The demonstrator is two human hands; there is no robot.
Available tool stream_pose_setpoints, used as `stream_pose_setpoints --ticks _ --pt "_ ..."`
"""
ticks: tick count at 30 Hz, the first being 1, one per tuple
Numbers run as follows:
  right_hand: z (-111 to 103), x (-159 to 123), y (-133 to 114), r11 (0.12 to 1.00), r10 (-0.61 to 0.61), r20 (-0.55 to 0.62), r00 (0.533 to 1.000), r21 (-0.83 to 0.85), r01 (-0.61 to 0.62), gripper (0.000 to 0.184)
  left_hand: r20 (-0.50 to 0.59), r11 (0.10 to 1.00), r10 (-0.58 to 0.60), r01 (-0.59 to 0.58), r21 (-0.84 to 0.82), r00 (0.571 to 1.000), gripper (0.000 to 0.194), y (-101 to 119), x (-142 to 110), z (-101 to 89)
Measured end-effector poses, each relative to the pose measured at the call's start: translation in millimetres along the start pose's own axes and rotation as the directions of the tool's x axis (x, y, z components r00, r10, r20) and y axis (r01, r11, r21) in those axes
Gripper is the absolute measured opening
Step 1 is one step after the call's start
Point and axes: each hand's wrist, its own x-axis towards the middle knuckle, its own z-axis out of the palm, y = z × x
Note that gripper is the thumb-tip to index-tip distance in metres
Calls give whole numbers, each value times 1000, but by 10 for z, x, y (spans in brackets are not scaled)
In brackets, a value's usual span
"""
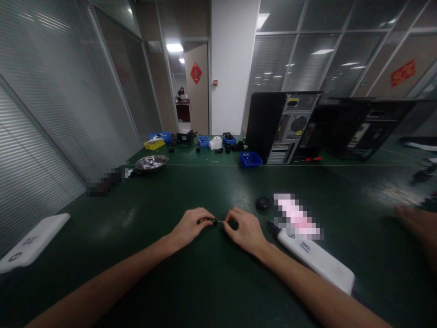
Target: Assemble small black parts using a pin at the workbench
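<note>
Near the middle of the green table [218, 282], my left hand [191, 226] and my right hand [246, 229] face each other, fingertips a short way apart. My left thumb and fingers pinch a small dark part [215, 222], mostly covered by the fingers. Between the fingertips of my right hand is a small dark piece [233, 224], its kind too small to tell. A thin, pale metal-like pin or shaft [220, 222] spans the gap between the two hands. Beyond my right hand lies a rounded black object [262, 203].
Right of my right arm lie a white block marked 18 [317, 259] and a blurred pink item [297, 216]. Another white block [34, 243] is at far left. A metal dish [151, 157], blue bin [250, 159] and computer tower [266, 127] stand behind. Another person's hand [411, 221] rests at right.
</note>
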Motion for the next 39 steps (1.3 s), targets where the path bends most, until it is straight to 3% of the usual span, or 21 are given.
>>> stream_pose_setpoints --ticks 12,20,27,33,39 --pt "24 -17 -30 994 -107 39 993 -6 107 15 15 994 106 -105 -24 994 18 -4 -5 49" --pt "70 8 41 983 -181 39 983 10 181 13 12 994 71 -70 -82 997 16 35 10 18" --pt "71 -7 33 974 -227 45 973 -16 228 14 82 987 156 -157 10 984 23 65 -15 -1" --pt "61 8 -1 979 -204 37 978 1 205 15 25 992 94 -92 -81 995 18 85 -17 20" --pt "51 33 40 990 -133 0 991 -55 133 19 68 994 90 -94 53 994 38 99 -22 15"
